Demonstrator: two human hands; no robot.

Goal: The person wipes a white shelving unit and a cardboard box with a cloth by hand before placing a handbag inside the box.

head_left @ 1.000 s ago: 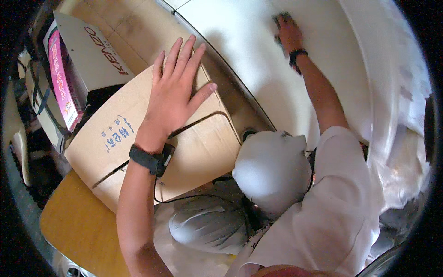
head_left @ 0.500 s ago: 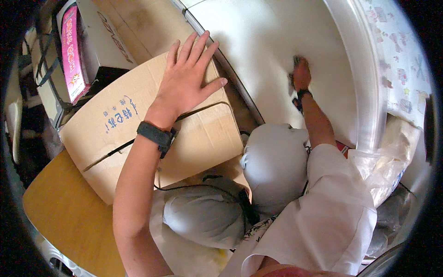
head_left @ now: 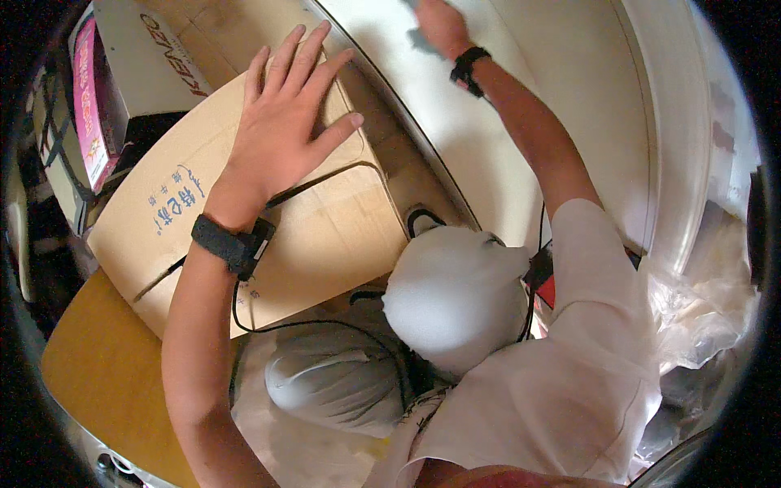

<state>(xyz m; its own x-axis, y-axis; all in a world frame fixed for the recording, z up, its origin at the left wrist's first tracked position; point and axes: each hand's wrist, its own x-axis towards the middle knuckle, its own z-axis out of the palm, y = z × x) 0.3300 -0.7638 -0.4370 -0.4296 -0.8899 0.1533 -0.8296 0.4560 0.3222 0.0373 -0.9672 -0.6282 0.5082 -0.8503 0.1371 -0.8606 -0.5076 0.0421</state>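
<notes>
My left hand (head_left: 281,130) lies flat on top of a closed tan cardboard box (head_left: 333,236), fingers spread and reaching past its far edge. A dark strap circles that wrist. My right hand (head_left: 445,28) is stretched far out over a smooth white panel (head_left: 521,171), at the top of the view. Its fingers are closed around a grey, cloth-like thing (head_left: 425,41), which is blurred and partly cut off by the edge of the view. The right wrist wears a black band.
My grey-clad knees (head_left: 455,301) are close to the box. To the left are a wooden tabletop (head_left: 114,374), a pink box (head_left: 91,106) and a pale carton (head_left: 150,65). Clear plastic bags (head_left: 700,309) lie at the right. A black cable (head_left: 333,323) runs from my left wrist.
My right hand has swept up and left across the white panel with the grey thing. The left hand stays flat on the box; the view has shifted slightly.
</notes>
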